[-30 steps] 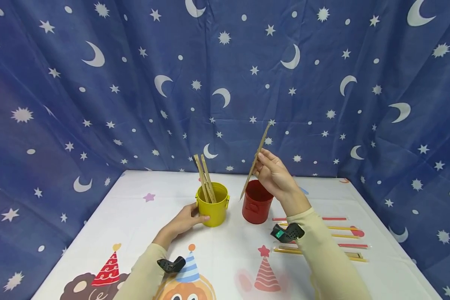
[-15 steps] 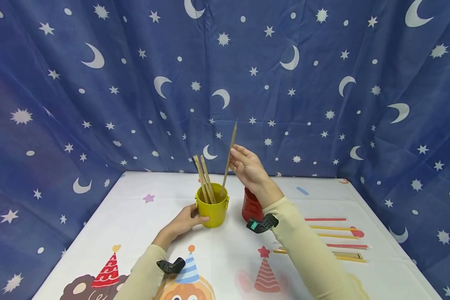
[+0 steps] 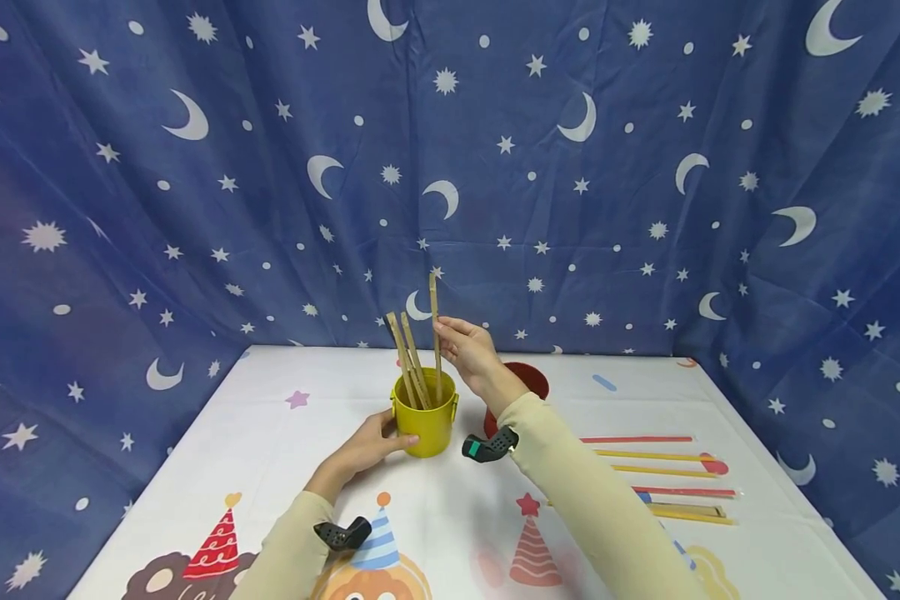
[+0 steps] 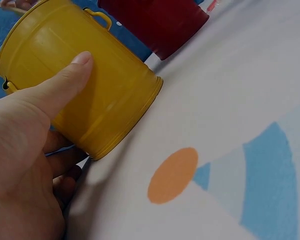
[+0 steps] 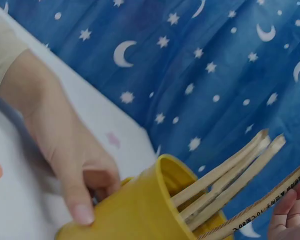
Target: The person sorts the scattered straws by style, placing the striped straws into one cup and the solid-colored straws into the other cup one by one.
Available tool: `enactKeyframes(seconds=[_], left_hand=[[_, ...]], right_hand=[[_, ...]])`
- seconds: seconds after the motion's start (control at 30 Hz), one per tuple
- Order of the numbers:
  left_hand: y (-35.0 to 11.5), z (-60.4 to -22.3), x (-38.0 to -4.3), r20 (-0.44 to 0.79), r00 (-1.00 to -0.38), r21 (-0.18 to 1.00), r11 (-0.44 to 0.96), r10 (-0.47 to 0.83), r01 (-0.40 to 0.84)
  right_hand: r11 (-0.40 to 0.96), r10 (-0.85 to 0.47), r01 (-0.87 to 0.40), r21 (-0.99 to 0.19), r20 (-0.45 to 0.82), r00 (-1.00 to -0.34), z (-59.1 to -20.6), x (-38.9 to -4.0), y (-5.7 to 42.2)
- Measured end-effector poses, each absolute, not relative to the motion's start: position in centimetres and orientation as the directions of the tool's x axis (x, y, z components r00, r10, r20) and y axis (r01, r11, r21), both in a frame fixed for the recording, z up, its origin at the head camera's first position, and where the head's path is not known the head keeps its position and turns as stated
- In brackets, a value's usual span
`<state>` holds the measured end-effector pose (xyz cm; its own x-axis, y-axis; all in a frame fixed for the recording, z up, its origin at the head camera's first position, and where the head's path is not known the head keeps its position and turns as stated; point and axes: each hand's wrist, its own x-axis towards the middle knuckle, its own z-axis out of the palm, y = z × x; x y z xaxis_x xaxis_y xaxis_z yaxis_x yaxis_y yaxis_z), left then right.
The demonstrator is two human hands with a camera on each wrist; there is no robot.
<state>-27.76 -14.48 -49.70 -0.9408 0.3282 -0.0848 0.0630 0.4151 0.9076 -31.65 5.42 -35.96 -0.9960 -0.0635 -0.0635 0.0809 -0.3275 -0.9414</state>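
My left hand (image 3: pixel 363 450) holds the side of a yellow bucket (image 3: pixel 429 435), its thumb on the front wall in the left wrist view. Inside the bucket lean several tan straws (image 5: pixel 229 175), all toward one side. Between thumb and fingers, my right hand (image 3: pixel 468 352) pinches another straw (image 3: pixel 433 298), in a tan wrapper with black print along it. This one stands nearly upright, its lower end inside the bucket beside the others. In the right wrist view only the fingertips of that hand show, at the right edge.
A red bucket (image 3: pixel 528 380) stands right of the yellow one, partly behind my right wrist. Several red and yellow straws in clear wrappers, including a yellow straw (image 3: pixel 663 456), lie in rows on the patterned white tablecloth (image 3: pixel 300 467). A blue curtain (image 3: pixel 270 208) hangs behind.
My right hand has moved left from above the red bucket to the yellow one, bringing the straw upright and lowering its end inside. My left hand has stayed on the yellow bucket.
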Motion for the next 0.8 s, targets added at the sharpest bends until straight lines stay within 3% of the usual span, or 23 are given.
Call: enactKeyframes(seconds=[0.4,0.8], left_hand=[[-14.4,-49.7,-27.9,-0.09,-0.942,0.907,0.418,0.323,0.056],[-14.4,-49.6,-27.8,-0.074,-0.942,0.913,0.402,0.328,0.068]], right_hand=[[-0.082,0.001,0.085,-0.993,-0.085,-0.996,-38.4,-32.3,4.2],[-0.058,0.056,0.116,-0.992,-0.119,-0.991,-38.1,-32.5,3.9]])
